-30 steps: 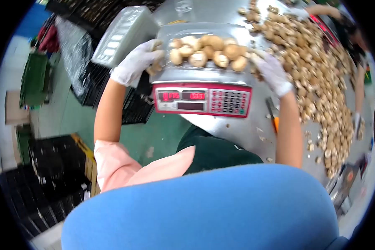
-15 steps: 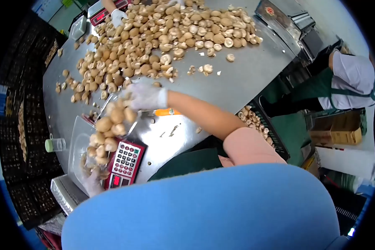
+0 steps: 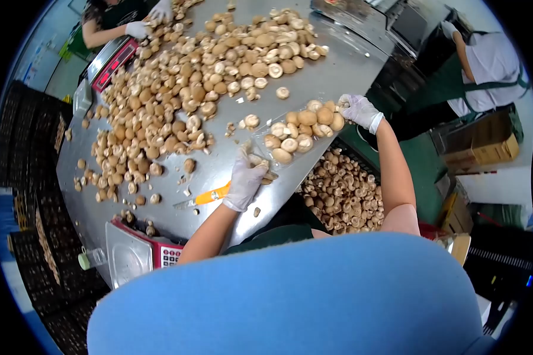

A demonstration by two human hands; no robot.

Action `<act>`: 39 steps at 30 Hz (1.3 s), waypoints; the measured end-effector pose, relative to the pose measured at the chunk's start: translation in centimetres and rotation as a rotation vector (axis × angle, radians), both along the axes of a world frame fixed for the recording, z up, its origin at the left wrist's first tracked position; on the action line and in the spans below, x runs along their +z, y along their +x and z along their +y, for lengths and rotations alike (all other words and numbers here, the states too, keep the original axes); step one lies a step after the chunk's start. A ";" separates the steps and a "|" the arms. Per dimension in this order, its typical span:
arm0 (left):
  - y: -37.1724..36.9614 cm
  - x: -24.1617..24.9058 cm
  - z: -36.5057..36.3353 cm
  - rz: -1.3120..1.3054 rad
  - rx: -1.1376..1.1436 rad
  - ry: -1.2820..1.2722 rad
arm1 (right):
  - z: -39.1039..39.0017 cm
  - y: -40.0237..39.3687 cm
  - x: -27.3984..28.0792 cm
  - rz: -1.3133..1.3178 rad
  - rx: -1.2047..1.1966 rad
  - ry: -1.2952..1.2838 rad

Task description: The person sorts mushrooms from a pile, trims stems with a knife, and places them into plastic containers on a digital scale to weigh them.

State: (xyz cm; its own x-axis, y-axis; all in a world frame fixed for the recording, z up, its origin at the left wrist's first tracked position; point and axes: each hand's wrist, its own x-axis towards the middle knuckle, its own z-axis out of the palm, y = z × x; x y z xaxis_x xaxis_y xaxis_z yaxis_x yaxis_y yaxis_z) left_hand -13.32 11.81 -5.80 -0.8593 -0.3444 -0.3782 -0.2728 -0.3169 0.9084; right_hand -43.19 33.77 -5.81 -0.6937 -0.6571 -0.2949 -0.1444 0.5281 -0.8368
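A clear plastic tray (image 3: pixel 263 133) of brown mushrooms (image 3: pixel 305 127) is held between my gloved hands, above the table's right edge. My right hand (image 3: pixel 361 112) pinches its far right end, fingers closed by the outermost mushrooms. At its left end my left hand (image 3: pixel 246 182) is closed, with a mushroom or two showing at its fingers; the exact grip on the tray is partly hidden. An orange-handled knife (image 3: pixel 212 194) lies on the table just left of my left hand. Below the tray stands a dark crate full of mushrooms (image 3: pixel 343 192).
A large mushroom heap (image 3: pixel 177 89) covers much of the metal table (image 3: pixel 219 133). A red scale with a metal pan (image 3: pixel 127 254) stands near left, beside a green-capped bottle (image 3: pixel 93 258). Across the table, a person's gloved hand (image 3: pixel 137 29) is near another scale (image 3: pixel 114 64). Another person (image 3: pixel 488 71) stands right.
Both hands have moved right, away from the scale, with the mushrooms now in the tray over the table's right edge. The view has turned right, showing more of the crate.
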 end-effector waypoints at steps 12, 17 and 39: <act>24.7 11.2 -16.8 -0.073 0.750 -1.477 | 5.1 -10.8 -1.9 0.084 -0.212 0.049; 45.4 13.8 -19.5 -0.806 1.008 -1.659 | 4.7 -10.5 0.1 0.385 -0.510 0.358; 73.0 8.8 -12.7 -0.866 0.969 -0.824 | -16.8 18.5 -3.0 0.843 0.126 -0.263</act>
